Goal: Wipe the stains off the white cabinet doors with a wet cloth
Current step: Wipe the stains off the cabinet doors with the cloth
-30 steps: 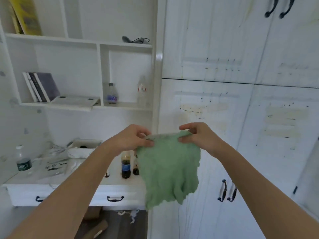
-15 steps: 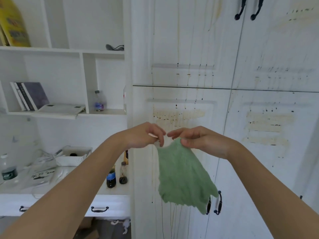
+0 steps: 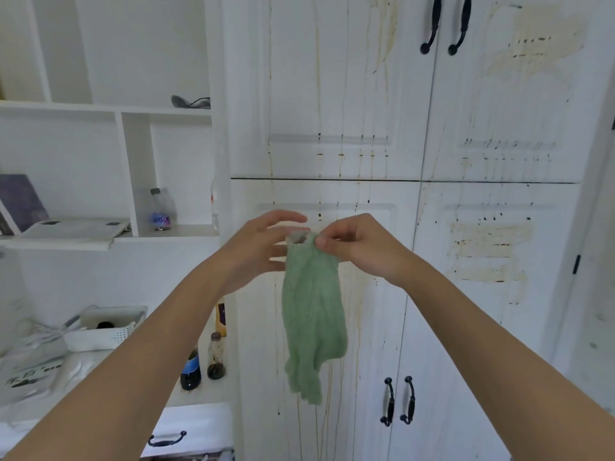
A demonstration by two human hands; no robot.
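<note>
Where brown drips streak white cabinet doors (image 3: pixel 332 94), cluttered desk (image 3: pixel 199 394) left.

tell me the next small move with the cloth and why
Probably bunch the cloth into the right hand, which pinches its top corner while it hangs loose. The left hand is open beside it. The stained doors are untouched.
</note>
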